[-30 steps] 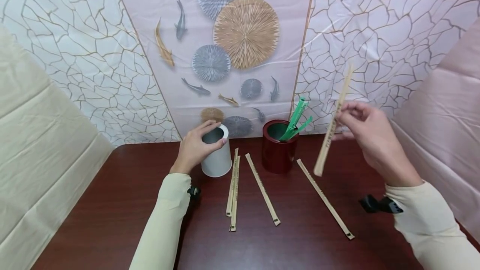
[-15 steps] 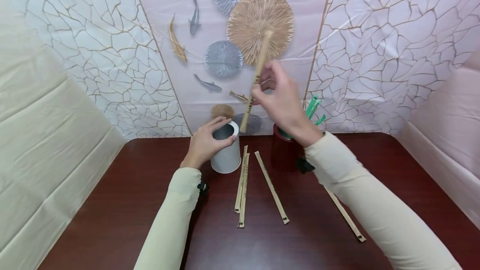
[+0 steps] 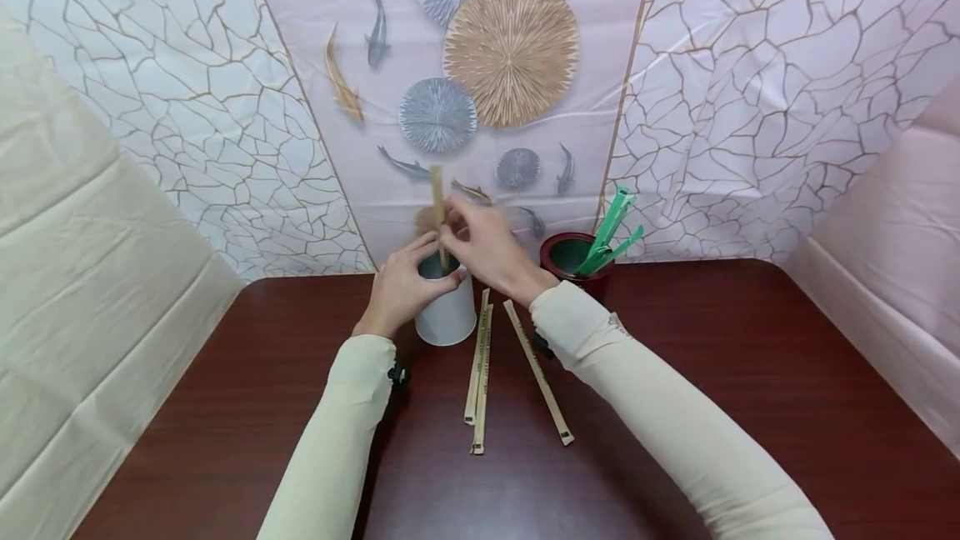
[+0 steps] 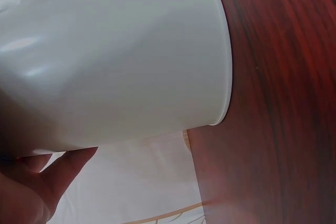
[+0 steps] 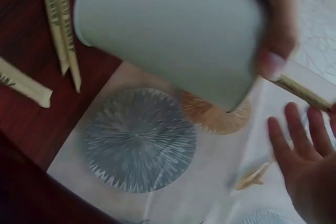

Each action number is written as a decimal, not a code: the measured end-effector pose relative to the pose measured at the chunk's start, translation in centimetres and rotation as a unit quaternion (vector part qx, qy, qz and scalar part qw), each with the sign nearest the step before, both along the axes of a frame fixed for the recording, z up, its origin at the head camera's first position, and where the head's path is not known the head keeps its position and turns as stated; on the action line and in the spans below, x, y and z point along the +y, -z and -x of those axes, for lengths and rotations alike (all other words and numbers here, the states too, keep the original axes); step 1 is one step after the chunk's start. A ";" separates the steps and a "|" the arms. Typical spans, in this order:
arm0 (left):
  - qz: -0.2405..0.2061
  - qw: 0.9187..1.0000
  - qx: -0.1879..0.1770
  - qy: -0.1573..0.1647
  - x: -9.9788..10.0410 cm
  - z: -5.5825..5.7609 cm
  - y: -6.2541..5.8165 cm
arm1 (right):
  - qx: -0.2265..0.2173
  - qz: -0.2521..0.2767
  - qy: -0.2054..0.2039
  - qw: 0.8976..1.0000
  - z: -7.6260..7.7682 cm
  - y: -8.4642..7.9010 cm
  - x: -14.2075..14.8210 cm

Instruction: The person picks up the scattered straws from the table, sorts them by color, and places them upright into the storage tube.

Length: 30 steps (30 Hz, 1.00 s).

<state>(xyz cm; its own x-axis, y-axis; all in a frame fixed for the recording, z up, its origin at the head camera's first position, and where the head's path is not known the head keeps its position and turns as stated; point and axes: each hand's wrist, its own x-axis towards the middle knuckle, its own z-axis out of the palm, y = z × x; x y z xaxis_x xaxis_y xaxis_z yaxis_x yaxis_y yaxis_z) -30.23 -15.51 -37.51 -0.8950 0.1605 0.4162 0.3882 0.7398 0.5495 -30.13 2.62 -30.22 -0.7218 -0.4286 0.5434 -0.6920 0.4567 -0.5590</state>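
Observation:
My left hand (image 3: 396, 288) grips the white can (image 3: 447, 319) round its rim, thumb on the near side. In the left wrist view, the can (image 4: 121, 66) stands with its base on the table. Between right thumb and fingers, my right hand (image 3: 487, 247) pinches a tan paper-wrapped straw (image 3: 437, 190), held upright, its lower end inside the can's mouth. That lower end is hidden in the can. In the right wrist view, the straw (image 5: 304, 93) runs toward the can's rim beside the left thumb (image 5: 272, 62).
Two wrapped straws (image 3: 480, 382) lie overlapping in front of the can, another straw (image 3: 542, 382) slants to their right. A dark red can (image 3: 567, 237) holding green straws (image 3: 613, 227) stands behind the right forearm. A printed cloth (image 3: 510, 48) hangs behind the table.
My right hand has brought the straw leftward from the right side, then down to the white can's mouth. The left hand has kept its grip. The right forearm now hides the rightmost straw.

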 end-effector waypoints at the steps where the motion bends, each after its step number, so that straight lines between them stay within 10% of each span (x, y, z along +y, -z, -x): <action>1: -0.001 1.000 -0.001 0.000 0.0 -0.1 0.0 | -0.007 -0.029 -0.006 1.000 0.1 0.3 -0.1; 6: -0.014 1.000 -0.001 0.002 -0.1 -0.3 0.0 | -0.016 -0.159 -0.002 0.987 -0.1 0.9 -0.4; 13: -0.007 1.000 0.005 0.009 0.2 0.0 0.0 | -0.003 -0.194 0.023 0.981 -1.3 0.8 0.6; 22: -0.025 0.999 0.017 0.017 0.1 -0.1 0.4 | 0.036 -0.043 -0.027 0.998 -8.1 -6.2 7.1; 26: -0.024 0.999 0.015 0.021 0.1 -0.1 0.4 | -0.035 0.005 0.029 0.999 -11.5 -8.5 12.7; 30: -0.023 0.999 0.020 0.025 0.2 0.1 0.1 | -0.170 0.006 0.081 0.982 -12.8 -7.4 18.4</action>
<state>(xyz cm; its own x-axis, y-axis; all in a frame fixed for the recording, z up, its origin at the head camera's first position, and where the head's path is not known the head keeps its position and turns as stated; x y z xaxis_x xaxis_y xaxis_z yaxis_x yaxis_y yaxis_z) -30.32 -15.33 -37.65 -0.8685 0.1852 0.4599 0.4472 0.6931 0.5654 -17.29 21.07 -22.77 -0.9204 -0.2892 0.2632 -0.3837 0.5375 -0.7509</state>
